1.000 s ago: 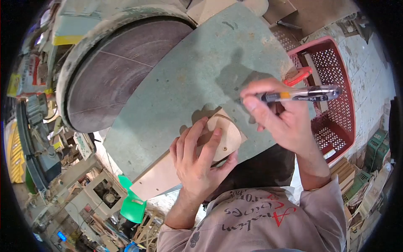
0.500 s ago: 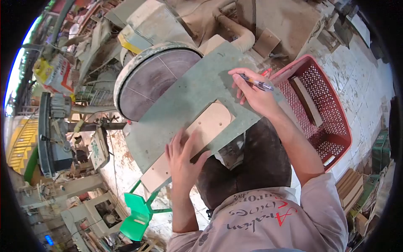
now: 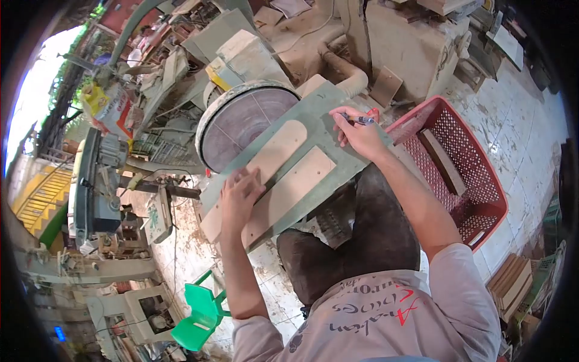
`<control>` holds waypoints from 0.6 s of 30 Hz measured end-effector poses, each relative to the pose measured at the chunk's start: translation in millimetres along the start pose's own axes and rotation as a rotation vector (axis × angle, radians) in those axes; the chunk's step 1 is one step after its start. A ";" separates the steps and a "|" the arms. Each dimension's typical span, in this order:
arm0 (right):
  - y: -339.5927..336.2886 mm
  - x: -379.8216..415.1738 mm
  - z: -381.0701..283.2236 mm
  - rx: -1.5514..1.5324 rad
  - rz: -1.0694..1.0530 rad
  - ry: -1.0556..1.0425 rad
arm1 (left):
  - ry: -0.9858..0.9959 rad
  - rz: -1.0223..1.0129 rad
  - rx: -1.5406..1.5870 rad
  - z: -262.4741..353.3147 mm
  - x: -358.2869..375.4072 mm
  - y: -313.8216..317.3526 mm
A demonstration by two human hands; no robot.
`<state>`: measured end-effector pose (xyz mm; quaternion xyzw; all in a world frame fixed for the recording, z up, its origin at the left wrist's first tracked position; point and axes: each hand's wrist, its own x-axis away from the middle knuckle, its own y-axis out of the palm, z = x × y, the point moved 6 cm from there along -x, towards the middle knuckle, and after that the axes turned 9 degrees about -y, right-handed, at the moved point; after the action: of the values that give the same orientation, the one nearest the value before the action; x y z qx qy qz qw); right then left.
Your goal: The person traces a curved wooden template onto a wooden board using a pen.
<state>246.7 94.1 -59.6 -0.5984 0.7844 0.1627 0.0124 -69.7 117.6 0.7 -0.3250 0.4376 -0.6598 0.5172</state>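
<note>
A pale wooden board with a rounded end (image 3: pixel 283 145) lies on the green work table (image 3: pixel 322 130), close to a large sanding disc (image 3: pixel 244 123). My left hand (image 3: pixel 239 196) rests on the lower part of this board, fingers apart and slightly bent. Beside it, nearer to me, lies a second board (image 3: pixel 298 181) with a square-cut end and small holes. My right hand (image 3: pixel 362 136) is closed around a pen (image 3: pixel 357 119) above the table's right end, apart from both boards.
A red plastic crate (image 3: pixel 491 181) with a wooden strip in it stands at the right. A green chair (image 3: pixel 202 314) is on the floor at lower left. Another machine (image 3: pixel 99 187) stands at the left, and a stack of boards (image 3: pixel 509 280) at lower right.
The rounded board has moved towards the sanding disc, with my left hand on it. The square-ended board now shows beside it. My right hand still holds the pen; the view has shifted.
</note>
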 end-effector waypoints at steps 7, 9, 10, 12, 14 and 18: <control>-3.8 0.0 5.3 0.006 0.022 -0.030 | 0.091 0.080 0.056 18.8 -7.6 7.0; -3.2 0.6 3.5 0.012 0.031 -0.019 | 0.086 0.032 0.117 26.1 18.0 6.9; -2.9 0.3 3.1 0.015 0.038 -0.005 | 0.084 0.037 0.122 32.6 29.6 5.0; -1.0 0.5 -0.9 0.034 0.013 -0.019 | 0.071 -0.095 -0.072 40.7 50.2 12.3; 3.4 1.0 -2.1 0.051 -0.023 -0.034 | 0.072 -0.084 -0.069 30.9 54.5 16.2; 4.2 -1.1 -5.5 0.425 -0.090 -0.222 | 0.015 -0.075 -0.029 19.5 60.6 11.4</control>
<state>244.0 94.7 -53.1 -0.5954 0.7673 0.0579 0.2313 -63.3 53.4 -3.3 -0.3439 0.4385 -0.6746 0.4841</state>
